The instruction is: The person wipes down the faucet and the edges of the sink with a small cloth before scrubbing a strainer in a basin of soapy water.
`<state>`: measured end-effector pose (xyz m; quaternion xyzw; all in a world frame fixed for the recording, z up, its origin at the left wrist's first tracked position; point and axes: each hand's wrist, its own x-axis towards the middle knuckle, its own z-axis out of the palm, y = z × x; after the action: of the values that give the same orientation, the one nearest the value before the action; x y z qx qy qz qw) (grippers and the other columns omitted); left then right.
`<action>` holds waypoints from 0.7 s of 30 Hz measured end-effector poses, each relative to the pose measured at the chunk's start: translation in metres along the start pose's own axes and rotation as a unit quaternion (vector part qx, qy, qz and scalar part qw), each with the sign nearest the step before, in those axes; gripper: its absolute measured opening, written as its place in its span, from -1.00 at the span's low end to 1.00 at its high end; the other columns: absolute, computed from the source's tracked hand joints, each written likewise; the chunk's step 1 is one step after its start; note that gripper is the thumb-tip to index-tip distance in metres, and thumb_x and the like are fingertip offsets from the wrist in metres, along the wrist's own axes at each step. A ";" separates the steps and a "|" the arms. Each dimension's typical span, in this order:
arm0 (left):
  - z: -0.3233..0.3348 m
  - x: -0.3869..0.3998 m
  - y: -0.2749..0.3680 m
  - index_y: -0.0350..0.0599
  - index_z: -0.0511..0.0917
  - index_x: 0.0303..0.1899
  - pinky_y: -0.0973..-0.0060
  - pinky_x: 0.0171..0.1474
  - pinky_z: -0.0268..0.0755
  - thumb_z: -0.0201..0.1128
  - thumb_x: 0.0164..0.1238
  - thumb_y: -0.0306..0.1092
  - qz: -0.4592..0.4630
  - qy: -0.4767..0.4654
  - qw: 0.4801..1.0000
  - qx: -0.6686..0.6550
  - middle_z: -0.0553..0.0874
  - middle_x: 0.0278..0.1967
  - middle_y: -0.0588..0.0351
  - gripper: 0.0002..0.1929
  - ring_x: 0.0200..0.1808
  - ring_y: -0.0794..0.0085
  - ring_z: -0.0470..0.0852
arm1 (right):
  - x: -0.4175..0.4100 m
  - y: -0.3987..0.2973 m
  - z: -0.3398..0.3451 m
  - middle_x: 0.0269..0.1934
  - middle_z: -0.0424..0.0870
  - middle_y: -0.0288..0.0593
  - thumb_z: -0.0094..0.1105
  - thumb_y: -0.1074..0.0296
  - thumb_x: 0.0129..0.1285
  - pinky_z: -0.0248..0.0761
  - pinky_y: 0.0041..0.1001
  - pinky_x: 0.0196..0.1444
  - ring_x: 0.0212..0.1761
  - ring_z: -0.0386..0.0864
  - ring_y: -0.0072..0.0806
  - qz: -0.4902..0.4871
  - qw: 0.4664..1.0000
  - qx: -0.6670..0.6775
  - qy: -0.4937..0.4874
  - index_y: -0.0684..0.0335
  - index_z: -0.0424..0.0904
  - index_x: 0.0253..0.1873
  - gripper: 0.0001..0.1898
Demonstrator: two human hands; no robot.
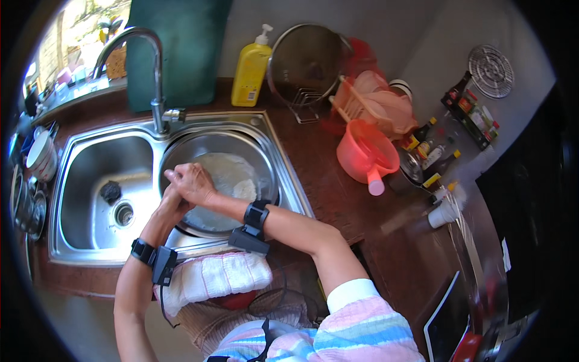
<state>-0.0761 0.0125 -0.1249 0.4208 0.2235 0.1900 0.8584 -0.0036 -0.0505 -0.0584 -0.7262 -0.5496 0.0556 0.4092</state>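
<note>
My right hand (193,182) lies over my left hand (173,201), the two pressed together above the left rim of a large round metal basin (266,156). Whether anything is held between them is hidden. The basin sits in the right bowl of a stainless steel double sink (289,174). Cloudy water (217,169) covers its bottom, and a whitish patch (244,190) shows near its right side. In the left sink bowl (86,221), a dark scouring pad (110,192) lies beside the drain (123,214).
A faucet (158,90) rises behind the sink, its spout turned left. A yellow pump bottle (250,74) stands at the back. Rightward are a glass lid (307,63), a red-pink dipper (362,147) and several sauce bottles (423,131). A folded striped towel (226,273) lies at the front edge.
</note>
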 end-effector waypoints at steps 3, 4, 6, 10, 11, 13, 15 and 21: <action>0.003 0.002 0.001 0.13 0.48 -0.35 0.62 -0.63 0.18 0.08 0.26 -0.10 -0.009 0.029 0.997 0.067 0.50 -0.45 0.37 -0.86 -0.53 0.67 0.42 | 0.002 0.008 -0.005 -0.43 0.58 0.15 -0.06 0.09 0.25 0.42 -0.17 -0.30 -0.37 0.57 0.01 -0.029 0.998 -0.050 -0.024 0.32 0.58 -0.44 -0.60; 0.014 0.000 -0.001 0.13 0.47 -0.39 0.62 -0.65 0.12 0.09 0.26 -0.11 0.015 0.066 0.995 0.079 0.47 -0.50 0.36 -0.85 -0.57 0.66 0.39 | 0.000 0.009 -0.007 -0.43 0.59 0.15 -0.09 0.11 0.27 0.42 -0.17 -0.30 -0.37 0.57 0.01 -0.039 0.997 -0.070 -0.024 0.32 0.59 -0.44 -0.60; 0.021 -0.001 -0.001 0.10 0.46 -0.43 0.60 -0.68 0.05 0.09 0.26 -0.10 0.022 0.086 0.993 0.076 0.41 -0.57 0.36 -0.82 -0.64 0.64 0.33 | -0.002 0.011 -0.010 -0.42 0.59 0.14 -0.13 0.12 0.29 0.43 -0.16 -0.28 -0.36 0.57 0.02 -0.061 0.993 -0.096 -0.021 0.32 0.59 -0.43 -0.59; 0.026 -0.008 0.009 0.06 0.45 -0.42 0.63 -0.70 0.08 0.06 0.30 -0.09 -0.013 0.078 0.995 0.058 0.38 -0.65 0.35 -0.79 -0.70 0.62 0.34 | 0.002 0.022 -0.003 -0.41 0.59 0.15 -0.15 0.13 0.30 0.41 -0.12 -0.25 -0.34 0.57 0.04 -0.033 0.994 -0.101 -0.011 0.33 0.60 -0.42 -0.58; 0.025 -0.009 0.011 0.07 0.43 -0.42 0.65 -0.70 0.11 0.06 0.30 -0.11 -0.016 0.079 0.995 0.066 0.40 -0.66 0.36 -0.81 -0.72 0.63 0.35 | 0.004 0.026 0.000 -0.41 0.59 0.16 -0.15 0.13 0.30 0.41 -0.11 -0.24 -0.33 0.57 0.04 -0.006 0.996 -0.094 -0.008 0.33 0.60 -0.41 -0.58; 0.018 -0.011 0.014 0.01 0.45 -0.34 0.62 -0.63 0.23 -0.01 0.33 -0.13 0.021 0.097 0.987 0.128 0.44 -0.56 0.29 -0.80 -0.59 0.59 0.43 | 0.011 0.026 0.003 -0.39 0.58 0.20 -0.11 0.07 0.27 0.40 -0.14 -0.17 -0.27 0.56 0.07 0.059 0.994 -0.077 -0.039 0.36 0.61 -0.33 -0.57; 0.010 -0.003 0.008 -0.04 0.44 -0.28 0.60 -0.57 0.31 -0.04 0.35 -0.16 0.082 0.146 0.969 0.179 0.46 -0.51 0.26 -0.80 -0.51 0.56 0.47 | 0.020 0.032 0.009 -0.37 0.58 0.23 -0.09 0.03 0.25 0.40 -0.17 -0.11 -0.21 0.56 0.06 0.130 0.987 -0.068 -0.063 0.35 0.62 -0.29 -0.55; 0.014 -0.006 0.008 -0.12 0.27 0.14 0.40 -0.21 0.46 0.02 0.28 -0.39 0.065 0.151 0.954 0.250 0.39 -0.09 -0.01 -0.61 -0.12 0.29 0.46 | 0.030 0.099 -0.024 0.09 0.41 0.25 -0.05 -0.07 0.19 0.25 -0.17 0.16 0.15 0.36 0.08 0.200 0.942 -0.169 -0.210 0.22 0.51 0.05 -0.49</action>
<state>-0.0748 0.0054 -0.1097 0.6014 0.3635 0.2447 0.6681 0.0953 -0.0440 -0.0965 -0.8515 -0.4681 0.1933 0.1361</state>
